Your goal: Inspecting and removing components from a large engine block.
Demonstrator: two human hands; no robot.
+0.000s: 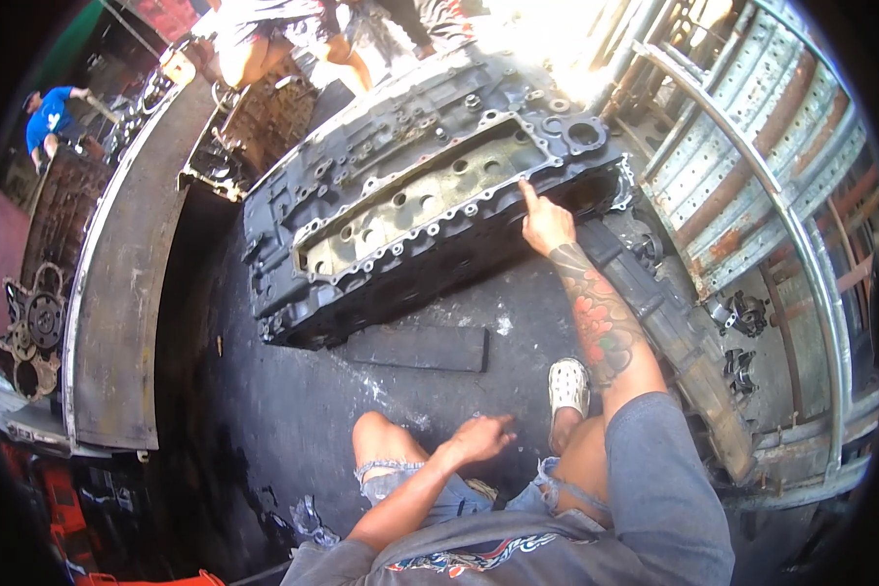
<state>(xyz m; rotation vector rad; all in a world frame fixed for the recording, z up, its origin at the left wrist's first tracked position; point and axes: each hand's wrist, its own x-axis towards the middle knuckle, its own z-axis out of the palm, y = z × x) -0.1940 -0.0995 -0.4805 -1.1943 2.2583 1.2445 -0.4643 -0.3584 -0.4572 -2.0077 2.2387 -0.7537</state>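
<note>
Right hand (pixel 549 225), 2 o'clock: index finger extended to the scalloped flange (pixel 451 217) of the black metal engine block (pixel 420 203) at 12 o'clock; I cannot tell whether the curled fingers press together. Left hand (pixel 481 439), near 6 o'clock: fingers loosely spread. Dark, flat slab (pixel 420 349) near the block: material unclear to me. Glare obscures the block's far edge.

The person wears a dark grey T-shirt (pixel 596 555) with short, loose sleeves (pixel 662 464) and a multicoloured printed graphic (pixel 474 559) on it; below it are faded blue denim shorts (pixel 444 500) with frayed, whitish edges; a cream clog (pixel 568 385) shows round holes. The right forearm bears a tattoo (pixel 601 322) of red-orange flowers, green touches and dark shading; each hand (pixel 483 439) is bare.
</note>
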